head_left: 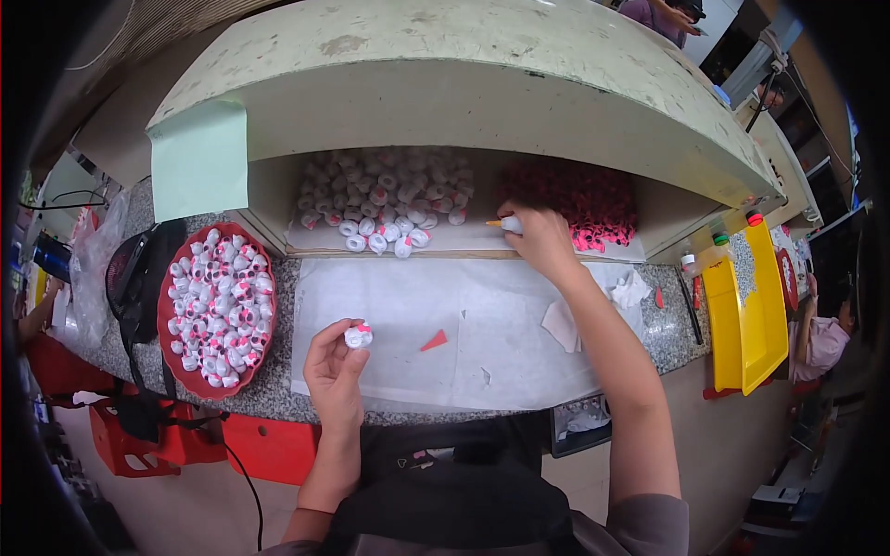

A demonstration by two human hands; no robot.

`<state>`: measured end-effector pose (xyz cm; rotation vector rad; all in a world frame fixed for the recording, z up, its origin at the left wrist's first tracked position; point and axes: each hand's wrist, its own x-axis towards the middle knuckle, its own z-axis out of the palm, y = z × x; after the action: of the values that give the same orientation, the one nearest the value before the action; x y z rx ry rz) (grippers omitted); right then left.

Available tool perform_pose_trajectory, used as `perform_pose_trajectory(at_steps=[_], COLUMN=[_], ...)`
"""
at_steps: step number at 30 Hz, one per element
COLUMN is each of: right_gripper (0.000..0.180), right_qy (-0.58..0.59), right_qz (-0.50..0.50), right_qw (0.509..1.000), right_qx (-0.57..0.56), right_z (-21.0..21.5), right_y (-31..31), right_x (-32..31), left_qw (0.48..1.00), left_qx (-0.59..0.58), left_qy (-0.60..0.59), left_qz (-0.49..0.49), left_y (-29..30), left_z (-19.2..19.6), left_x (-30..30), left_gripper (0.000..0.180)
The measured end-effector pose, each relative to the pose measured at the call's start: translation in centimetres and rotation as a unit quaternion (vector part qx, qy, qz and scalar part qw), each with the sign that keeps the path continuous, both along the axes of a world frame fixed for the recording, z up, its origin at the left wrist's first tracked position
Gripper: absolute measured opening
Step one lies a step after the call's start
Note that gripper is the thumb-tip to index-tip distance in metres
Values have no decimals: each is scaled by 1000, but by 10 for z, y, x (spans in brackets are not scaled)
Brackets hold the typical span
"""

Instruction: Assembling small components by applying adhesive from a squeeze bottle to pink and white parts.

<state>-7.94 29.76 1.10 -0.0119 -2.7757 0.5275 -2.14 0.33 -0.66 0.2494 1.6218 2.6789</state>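
My left hand [336, 382], above the paper sheet, pinches a small round white piece [358, 337] with pink marks. Farther off, my right hand [545, 243] reaches into the low shelf [269, 206], closed around a small white squeeze bottle [512, 224] whose yellow tip points left. Its fingers are beside a heap of tiny pink-and-black parts [593, 211]. To the left in the same shelf lies a pile of white round pieces [389, 190], some with pink marks. White paper [417, 382] covers the bench under both arms.
At left, a scalloped red bowl [165, 324] is full of white pieces with pink and dark marks. A black bag [148, 278] lies beyond it. A red scrap [434, 340] and crumpled tissue [630, 290] rest on the paper. A yellow tray [732, 324] stands at right.
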Motion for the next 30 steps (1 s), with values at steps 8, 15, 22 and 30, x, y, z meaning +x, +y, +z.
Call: perform_pose_trajectory(at_steps=[8,15,22,30], right_gripper=[10,14,8,8], right_qy=[-95,-19,-17,-65], right_qz=[99,-15,-32,3], right_qw=[841,730,639,686], right_qx=[-523,-683,-769,-725], right_z=[18,-3,-4,21], right_y=[-81,-110,-118,-120], right_x=[96,121,131,144], left_qw=[973,972,967,984], left_qx=[53,102,136,-48], left_qy=[-51,-28,-65,71], left_qz=[-220,-209,-205,-154], left_y=[51,50,42,37], left_z=[7,0,5,3], left_x=[20,41,45,39], left_gripper=[33,34,33,28])
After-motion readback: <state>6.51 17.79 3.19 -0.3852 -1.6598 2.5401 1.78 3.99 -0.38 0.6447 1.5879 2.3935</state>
